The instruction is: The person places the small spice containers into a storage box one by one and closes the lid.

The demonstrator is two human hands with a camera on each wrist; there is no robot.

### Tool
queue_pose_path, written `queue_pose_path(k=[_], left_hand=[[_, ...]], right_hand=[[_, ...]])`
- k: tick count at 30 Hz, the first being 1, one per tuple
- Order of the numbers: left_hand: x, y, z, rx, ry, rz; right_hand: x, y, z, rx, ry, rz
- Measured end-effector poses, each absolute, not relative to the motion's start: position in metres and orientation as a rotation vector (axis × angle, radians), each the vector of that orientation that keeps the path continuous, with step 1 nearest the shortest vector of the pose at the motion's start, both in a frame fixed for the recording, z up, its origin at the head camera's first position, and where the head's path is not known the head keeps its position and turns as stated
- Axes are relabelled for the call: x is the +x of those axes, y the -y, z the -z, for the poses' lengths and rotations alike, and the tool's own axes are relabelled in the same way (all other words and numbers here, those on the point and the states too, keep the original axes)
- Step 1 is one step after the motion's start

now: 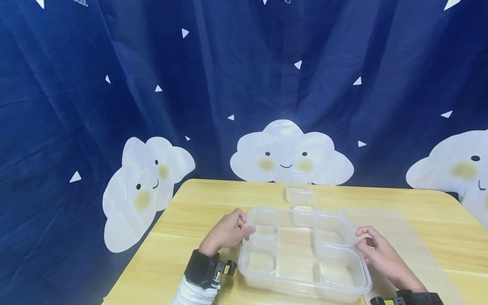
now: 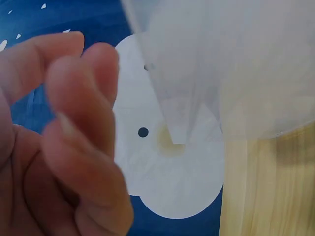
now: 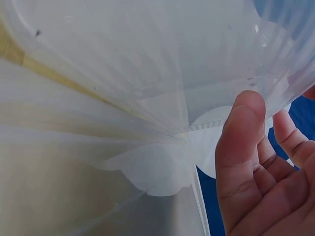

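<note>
On the wooden table [image 1: 190, 199], centred: clear compartment tray [image 1: 305, 254] | left hand [image 1: 228, 232] curled on tray's left rim | right hand [image 1: 375, 252] pinching right rim | advice: both rims to be gripped evenly, tray kept level.

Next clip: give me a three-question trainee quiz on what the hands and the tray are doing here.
1. True or false: the left hand and right hand are on opposite ends of the clear tray.
2. The tray's compartments hold: A) food B) nothing visible C) tools.
3. What does the tray rest on?

Key: 1 true; 2 B; 3 the wooden table.
</note>
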State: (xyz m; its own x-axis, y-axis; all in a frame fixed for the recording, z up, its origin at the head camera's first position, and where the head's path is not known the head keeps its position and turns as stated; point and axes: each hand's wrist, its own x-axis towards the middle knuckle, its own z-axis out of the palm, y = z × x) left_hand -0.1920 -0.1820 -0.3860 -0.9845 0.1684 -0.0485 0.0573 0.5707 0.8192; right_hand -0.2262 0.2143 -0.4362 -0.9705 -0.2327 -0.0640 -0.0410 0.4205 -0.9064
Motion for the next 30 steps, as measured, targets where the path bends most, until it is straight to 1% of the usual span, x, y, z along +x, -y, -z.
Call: queue_pose_path(k=[11, 16, 25, 30], left_hand=[[-0.201, 0.187, 0.393, 0.212, -2.494, -1.603], [-0.206, 0.190, 0.395, 0.166, -2.481, -1.724], [-0.213, 0.191, 0.401, 0.059, -2.562, -1.977], [-0.213, 0.194, 0.406, -0.039, -2.679, -1.859]], right_hand=[[-0.225, -0.218, 0.432, -0.277, -2.586, 1.502], [-0.226, -0.222, 0.428, -0.303, -2.637, 1.463], [-0.225, -0.230, 0.423, -0.269, -2.670, 1.544], [-0.223, -0.226, 0.419, -0.300, -2.710, 1.589]])
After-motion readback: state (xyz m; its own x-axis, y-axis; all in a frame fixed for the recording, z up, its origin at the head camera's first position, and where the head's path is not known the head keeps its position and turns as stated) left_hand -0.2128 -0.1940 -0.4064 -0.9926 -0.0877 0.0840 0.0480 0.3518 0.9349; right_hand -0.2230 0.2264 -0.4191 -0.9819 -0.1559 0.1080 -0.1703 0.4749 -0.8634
